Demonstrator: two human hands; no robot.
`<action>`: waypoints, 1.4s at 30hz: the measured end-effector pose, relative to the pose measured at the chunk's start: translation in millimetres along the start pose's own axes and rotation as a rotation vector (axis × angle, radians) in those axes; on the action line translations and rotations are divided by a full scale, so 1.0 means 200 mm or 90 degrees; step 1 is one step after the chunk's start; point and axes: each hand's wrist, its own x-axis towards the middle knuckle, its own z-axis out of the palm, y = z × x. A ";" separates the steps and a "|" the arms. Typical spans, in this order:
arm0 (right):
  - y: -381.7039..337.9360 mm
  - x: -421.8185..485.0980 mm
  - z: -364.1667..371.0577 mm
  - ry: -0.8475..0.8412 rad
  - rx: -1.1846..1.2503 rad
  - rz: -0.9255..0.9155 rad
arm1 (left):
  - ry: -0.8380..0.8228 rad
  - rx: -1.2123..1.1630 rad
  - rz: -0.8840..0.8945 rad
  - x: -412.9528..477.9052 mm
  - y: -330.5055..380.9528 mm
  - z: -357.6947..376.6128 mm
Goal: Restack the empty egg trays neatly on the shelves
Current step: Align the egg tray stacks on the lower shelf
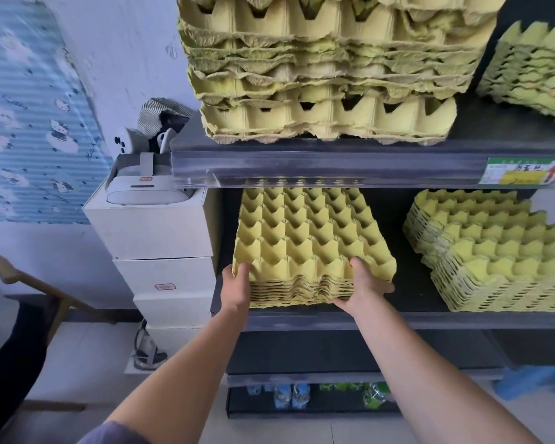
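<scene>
On the middle shelf (430, 320), left end, a stack of egg trays (311, 238) sits at the front edge; the left hand (236, 288) grips its near left corner, the right hand (364, 288) its near right corner, thumb on top; an uneven second stack (494, 251) lies at the right end; on the upper shelf (334, 161), a tall stack (327, 78) overhangs the front edge at left; a price label (521, 171) marks that edge's right end.
</scene>
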 end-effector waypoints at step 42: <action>0.30 -0.33 0.21 -0.169 -0.022 0.088 | -0.125 0.031 -0.010 -0.10 0.07 0.01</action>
